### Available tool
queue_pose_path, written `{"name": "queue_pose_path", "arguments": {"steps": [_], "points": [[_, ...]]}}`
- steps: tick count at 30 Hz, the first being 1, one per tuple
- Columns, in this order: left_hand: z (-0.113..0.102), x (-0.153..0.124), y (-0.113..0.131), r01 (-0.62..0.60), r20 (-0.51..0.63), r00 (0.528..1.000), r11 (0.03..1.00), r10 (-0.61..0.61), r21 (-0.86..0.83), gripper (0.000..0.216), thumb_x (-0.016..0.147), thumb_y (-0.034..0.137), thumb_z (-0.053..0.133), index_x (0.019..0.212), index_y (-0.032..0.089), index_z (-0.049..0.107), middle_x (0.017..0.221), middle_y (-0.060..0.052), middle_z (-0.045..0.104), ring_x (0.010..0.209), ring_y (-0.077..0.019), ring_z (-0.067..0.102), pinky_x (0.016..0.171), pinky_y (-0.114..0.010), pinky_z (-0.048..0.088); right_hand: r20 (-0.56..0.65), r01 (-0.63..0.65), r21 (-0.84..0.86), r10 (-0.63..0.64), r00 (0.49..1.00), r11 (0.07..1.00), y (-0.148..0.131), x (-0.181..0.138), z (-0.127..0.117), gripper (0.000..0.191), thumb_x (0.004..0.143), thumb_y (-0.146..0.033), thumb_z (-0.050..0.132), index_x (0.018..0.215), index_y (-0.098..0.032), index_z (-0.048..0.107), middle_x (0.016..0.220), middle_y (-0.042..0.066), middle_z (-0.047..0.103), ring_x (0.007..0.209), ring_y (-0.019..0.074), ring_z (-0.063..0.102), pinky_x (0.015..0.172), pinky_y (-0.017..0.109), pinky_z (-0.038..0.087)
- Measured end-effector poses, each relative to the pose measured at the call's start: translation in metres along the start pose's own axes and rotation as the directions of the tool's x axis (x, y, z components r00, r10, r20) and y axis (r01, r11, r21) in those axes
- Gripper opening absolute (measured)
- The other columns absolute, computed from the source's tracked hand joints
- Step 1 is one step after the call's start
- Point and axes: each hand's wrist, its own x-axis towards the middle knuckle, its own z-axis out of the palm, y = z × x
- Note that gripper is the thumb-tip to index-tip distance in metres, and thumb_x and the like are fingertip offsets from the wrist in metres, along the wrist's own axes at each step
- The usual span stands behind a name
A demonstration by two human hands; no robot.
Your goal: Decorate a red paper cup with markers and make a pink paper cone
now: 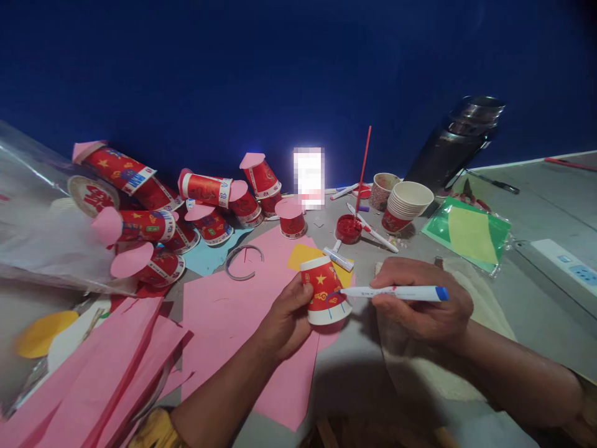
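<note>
A red paper cup with gold patterns and a white lower band is gripped from the left by my left hand. It stands mouth down in the air, slightly tilted, and short blue lines mark its band. My right hand is closed around a white marker with a blue end. The marker's tip meets the cup's right side, where blue strokes show. Pink paper sheets lie under my left hand and forearm. Just behind the cup are a white marker cap or tube and yellow paper.
Several red cups with pink paper tops are piled at the left. A stack of cups, a red paint pot with an upright red stick, and a dark thermos stand at the back. A power strip lies at right.
</note>
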Motion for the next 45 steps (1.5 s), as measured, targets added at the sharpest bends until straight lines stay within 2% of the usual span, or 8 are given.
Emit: {"name": "queue_pose_path", "arguments": {"steps": [5,15,23,28,34,41,45], "points": [[-0.0008,0.0007,-0.0014,0.002,0.014,1.0,1.0,-0.002,-0.01,0.048,0.086,0.031,0.083,0.129,0.014,0.067,0.125,-0.014,0.076,0.111,-0.0266,0.073,0.103,-0.041,0.055,0.0,0.02,0.03,-0.02,1.0,0.999,0.0002,0.0002,0.0007,0.007,0.101,-0.024,0.066,0.094,-0.023,0.07,0.068,0.002,0.075,0.056,0.0171,0.069,0.055,0.029,0.055],[0.0013,0.0012,0.0013,0.013,-0.014,1.0,0.998,-0.014,-0.062,0.056,0.082,0.032,0.087,0.131,0.014,0.068,0.126,-0.014,0.076,0.112,-0.0258,0.072,0.104,-0.04,0.055,-0.043,-0.059,0.057,0.061,0.997,0.997,0.0026,0.0,-0.0005,0.008,0.095,-0.02,0.071,0.087,-0.02,0.072,0.067,0.003,0.073,0.056,0.0163,0.069,0.054,0.026,0.054],[0.0007,0.0016,-0.0002,0.013,0.015,1.0,0.999,-0.012,-0.036,0.051,0.086,0.034,0.083,0.13,0.014,0.069,0.128,-0.014,0.075,0.114,-0.027,0.072,0.106,-0.042,0.054,-0.011,-0.076,0.093,0.077,0.997,0.993,0.0028,-0.0003,0.0005,0.007,0.094,-0.019,0.07,0.088,-0.02,0.073,0.068,0.004,0.074,0.057,0.0173,0.069,0.053,0.028,0.054],[-0.0021,0.0016,-0.0004,0.017,0.016,1.0,0.999,-0.016,-0.035,0.053,0.086,0.034,0.083,0.133,0.014,0.067,0.126,-0.015,0.075,0.112,-0.0272,0.072,0.105,-0.043,0.054,0.056,-0.089,0.126,0.083,0.995,0.988,0.0023,0.0005,-0.0009,0.01,0.093,-0.016,0.067,0.085,-0.019,0.072,0.064,0.002,0.071,0.052,0.0149,0.064,0.048,0.025,0.049],[-0.001,0.0012,-0.0002,0.032,0.008,0.999,0.999,-0.031,-0.017,0.054,0.085,0.036,0.083,0.131,0.013,0.067,0.125,-0.015,0.075,0.113,-0.0275,0.071,0.105,-0.043,0.054,-0.013,-0.058,0.102,0.06,0.998,0.993,0.0028,-0.0012,0.0007,0.01,0.092,-0.013,0.068,0.089,-0.022,0.071,0.068,0.002,0.074,0.056,0.0167,0.067,0.054,0.028,0.054],[-0.0012,0.0016,-0.001,0.034,0.027,0.999,0.999,-0.032,-0.04,0.053,0.086,0.034,0.083,0.131,0.014,0.067,0.125,-0.014,0.075,0.111,-0.0274,0.072,0.106,-0.044,0.054,0.063,-0.104,0.172,0.094,0.994,0.98,0.0031,-0.002,0.0002,0.01,0.094,-0.015,0.065,0.087,-0.021,0.069,0.066,0.002,0.07,0.055,0.0148,0.064,0.051,0.026,0.05],[-0.0004,0.0018,-0.0003,0.023,0.044,0.999,0.999,-0.022,-0.025,0.055,0.086,0.033,0.083,0.134,0.013,0.065,0.125,-0.015,0.075,0.113,-0.0273,0.071,0.105,-0.042,0.053,0.037,-0.102,0.177,0.097,0.995,0.979,0.0034,-0.0024,0.0011,0.009,0.096,-0.017,0.065,0.089,-0.021,0.07,0.069,0.003,0.072,0.056,0.0154,0.064,0.053,0.027,0.05]]}}
